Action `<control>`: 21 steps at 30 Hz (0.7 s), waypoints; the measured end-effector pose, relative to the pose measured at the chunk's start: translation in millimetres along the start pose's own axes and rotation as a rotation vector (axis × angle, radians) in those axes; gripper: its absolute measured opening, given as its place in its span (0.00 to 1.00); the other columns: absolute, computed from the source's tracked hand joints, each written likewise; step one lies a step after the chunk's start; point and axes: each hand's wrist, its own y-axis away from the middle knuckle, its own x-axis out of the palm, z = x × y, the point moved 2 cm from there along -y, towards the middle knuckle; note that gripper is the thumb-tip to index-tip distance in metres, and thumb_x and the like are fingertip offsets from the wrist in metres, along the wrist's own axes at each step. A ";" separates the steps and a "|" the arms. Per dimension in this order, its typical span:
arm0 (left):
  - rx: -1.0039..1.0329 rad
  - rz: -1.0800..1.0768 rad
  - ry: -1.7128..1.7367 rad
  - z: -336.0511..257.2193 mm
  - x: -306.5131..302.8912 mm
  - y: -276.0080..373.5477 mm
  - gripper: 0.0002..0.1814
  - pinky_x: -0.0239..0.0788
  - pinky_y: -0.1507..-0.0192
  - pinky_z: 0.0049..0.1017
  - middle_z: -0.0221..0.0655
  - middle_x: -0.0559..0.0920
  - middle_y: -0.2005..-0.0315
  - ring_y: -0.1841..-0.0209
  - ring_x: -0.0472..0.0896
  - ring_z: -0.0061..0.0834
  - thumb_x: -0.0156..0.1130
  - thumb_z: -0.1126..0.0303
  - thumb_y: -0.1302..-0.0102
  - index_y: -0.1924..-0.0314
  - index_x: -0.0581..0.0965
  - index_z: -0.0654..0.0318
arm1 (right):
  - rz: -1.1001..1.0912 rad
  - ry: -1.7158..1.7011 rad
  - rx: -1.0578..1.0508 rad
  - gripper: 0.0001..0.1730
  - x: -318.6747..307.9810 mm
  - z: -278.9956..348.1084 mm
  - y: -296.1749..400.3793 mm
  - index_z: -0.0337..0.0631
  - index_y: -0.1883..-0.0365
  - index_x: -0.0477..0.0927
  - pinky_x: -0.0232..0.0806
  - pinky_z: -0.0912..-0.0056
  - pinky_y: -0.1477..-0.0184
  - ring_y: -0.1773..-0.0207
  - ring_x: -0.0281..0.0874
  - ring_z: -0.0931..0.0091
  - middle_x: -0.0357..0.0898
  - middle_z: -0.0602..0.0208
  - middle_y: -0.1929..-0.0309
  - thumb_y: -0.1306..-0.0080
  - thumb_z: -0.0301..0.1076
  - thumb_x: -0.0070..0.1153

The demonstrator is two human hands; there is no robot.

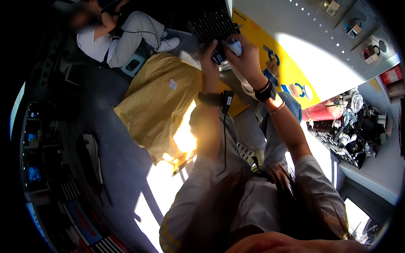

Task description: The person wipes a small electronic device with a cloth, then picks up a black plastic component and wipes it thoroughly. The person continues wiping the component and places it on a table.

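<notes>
At the top centre, my left hand [209, 64] grips the near edge of a black slatted rack [215, 27], its thumb lying along the edge. My right hand [248, 58] is closed on a crumpled white and blue wipe or cloth [234, 46], held against the rack's right side. Both wrists wear dark bands, and a small black device with a cable sits beside the left one. Below and left of the rack spreads a large yellowish sack [164, 95], creased and bearing writing. The rack's far end fades into shadow.
Another person [136, 34] sits at the upper left on a light blue stool [133, 64]. A white and yellow display counter [303, 57] stands at the right, with a red cylinder [322, 110] and a heap of metal parts [357, 129] below it.
</notes>
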 end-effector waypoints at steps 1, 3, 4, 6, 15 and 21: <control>0.019 -0.004 0.004 0.0 -0.9 0.7 0.22 0.68 0.50 0.26 0.35 0.77 0.56 0.53 0.76 0.30 0.61 0.77 0.43 0.48 0.69 0.69 | -0.019 -0.022 -0.002 0.12 0.0 0.8 0.1 0.40 0.62 0.76 0.70 0.70 0.65 0.69 0.79 0.64 0.78 0.57 0.71 0.46 0.27 0.60; 0.056 -0.014 0.012 0.6 -3.2 2.1 0.17 0.68 0.48 0.28 0.35 0.78 0.56 0.52 0.77 0.30 0.59 0.75 0.41 0.51 0.73 0.68 | -0.013 -0.005 -0.023 0.12 -0.5 2.1 0.6 0.40 0.62 0.75 0.70 0.70 0.65 0.69 0.80 0.66 0.78 0.58 0.71 0.46 0.27 0.60; 0.094 -0.012 -0.024 2.6 -6.8 1.9 0.17 0.68 0.48 0.28 0.35 0.78 0.56 0.52 0.76 0.30 0.59 0.74 0.41 0.51 0.73 0.68 | -0.009 0.004 -0.034 0.12 -0.5 2.4 1.1 0.40 0.62 0.75 0.70 0.70 0.65 0.69 0.80 0.67 0.79 0.58 0.71 0.46 0.27 0.61; 0.172 -0.012 -0.099 8.5 -18.3 -0.3 0.17 0.68 0.48 0.29 0.36 0.78 0.55 0.50 0.76 0.30 0.59 0.73 0.41 0.50 0.73 0.69 | 0.019 0.006 -0.051 0.15 0.9 -1.0 1.6 0.42 0.61 0.76 0.71 0.67 0.66 0.68 0.80 0.62 0.79 0.58 0.69 0.48 0.29 0.62; 0.393 0.183 -0.350 13.6 -26.9 -1.2 0.23 0.62 0.39 0.32 0.39 0.68 0.45 0.41 0.68 0.37 0.47 0.90 0.39 0.47 0.75 0.65 | 0.017 0.071 -0.118 0.18 4.8 -0.8 1.9 0.41 0.62 0.75 0.71 0.63 0.63 0.63 0.77 0.57 0.77 0.57 0.66 0.52 0.27 0.62; 0.265 0.041 -0.310 3.6 -0.5 8.1 0.22 0.62 0.42 0.30 0.37 0.69 0.47 0.43 0.68 0.33 0.55 0.86 0.42 0.46 0.73 0.64 | -0.017 0.087 -0.124 0.16 3.5 -4.1 1.6 0.40 0.63 0.75 0.70 0.61 0.62 0.63 0.76 0.57 0.76 0.56 0.66 0.52 0.25 0.61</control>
